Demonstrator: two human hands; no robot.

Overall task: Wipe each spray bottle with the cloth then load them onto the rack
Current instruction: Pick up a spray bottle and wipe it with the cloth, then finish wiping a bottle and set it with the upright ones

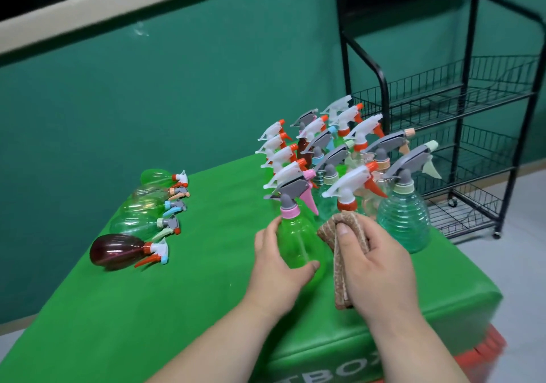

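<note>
Forearms come in from the bottom edge, both bare; L hand (277, 267) wraps the green spray bottle (298, 240) round its body, thumb across the front, fingers behind. Bottle is roughly upright over the near-middle of the table (177, 308), w/ pink collar and grey trigger head on top; its base is hidden by the hand, so can't tell if it rests on the surface. R hand (375, 267) grips a folded brown striped cloth (339, 279), thumb pressed on top, fingers curled round the far side; cloth sits just beside the bottle's right flank, contact unclear. Table has a bright green cover w/ white lettering on its front edge; red crate (484, 353) shows below at lower right. Behind the hands stands a cluster of upright spray bottles (339, 152) w/ white, grey & orange trigger heads; nearest on the right is a teal ribbed bottle (403, 220). Far left, a row of lying bottles (147, 205), five on their sides; nearest is a dark brown bottle (118, 251). Black wire rack (461, 110) on castors stands on the floor right of the table.
</note>
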